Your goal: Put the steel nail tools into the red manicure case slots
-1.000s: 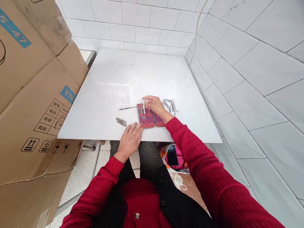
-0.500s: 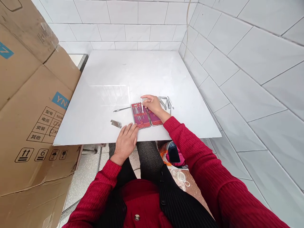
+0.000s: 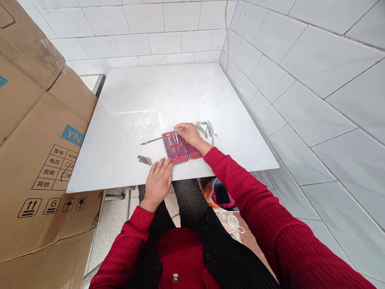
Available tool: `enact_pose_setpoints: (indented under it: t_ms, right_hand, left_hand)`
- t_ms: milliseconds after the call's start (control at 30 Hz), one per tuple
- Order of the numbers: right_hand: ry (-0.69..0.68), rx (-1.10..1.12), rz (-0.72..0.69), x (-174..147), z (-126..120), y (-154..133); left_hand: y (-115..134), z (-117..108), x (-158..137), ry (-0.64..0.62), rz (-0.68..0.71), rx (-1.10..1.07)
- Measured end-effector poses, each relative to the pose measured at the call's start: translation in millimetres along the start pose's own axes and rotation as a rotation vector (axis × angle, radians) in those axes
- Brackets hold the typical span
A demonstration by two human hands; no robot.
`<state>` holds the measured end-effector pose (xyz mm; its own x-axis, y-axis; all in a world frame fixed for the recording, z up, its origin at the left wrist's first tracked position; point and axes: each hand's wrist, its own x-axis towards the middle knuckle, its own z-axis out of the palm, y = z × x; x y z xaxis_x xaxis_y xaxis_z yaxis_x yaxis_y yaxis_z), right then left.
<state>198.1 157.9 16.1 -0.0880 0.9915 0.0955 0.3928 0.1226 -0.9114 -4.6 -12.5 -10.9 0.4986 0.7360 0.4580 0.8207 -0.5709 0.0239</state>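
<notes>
Seating a thin metal tool [image 3: 177,130], pinched in right hand [image 3: 189,133] fingertips, at the far edge of the open red case [image 3: 178,147] near the table's [image 3: 144,96] front; left hand [image 3: 158,179] flat, steadying. Next, judged: pressing into a slot.

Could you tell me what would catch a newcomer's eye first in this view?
The open red manicure case near the white table's front edge stands out, with the right hand at its top and the left hand flat by its near corner. Loose metal tools lie just right of it, and a big cardboard box fills the left.
</notes>
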Motion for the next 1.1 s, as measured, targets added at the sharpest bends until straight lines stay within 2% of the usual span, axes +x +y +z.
enact_pose_setpoints:
  t_ms: [300,833,1100]
  right_hand:
    - [0.022,-0.338,-0.142,-14.2,0.3,-15.2]
    - [-0.012,-0.529,-0.274,-21.8,4.4,-3.6]
    - [-0.037,-0.554,-0.252,-18.8,-2.9,-7.1]
  left_hand:
    - [-0.1,0.7,0.2,-0.002,-0.003,-0.008]
    - [0.1,1.4,-0.3,-0.006,-0.011,-0.02]
    - [0.3,2.4,-0.6,0.013,-0.01,-0.023]
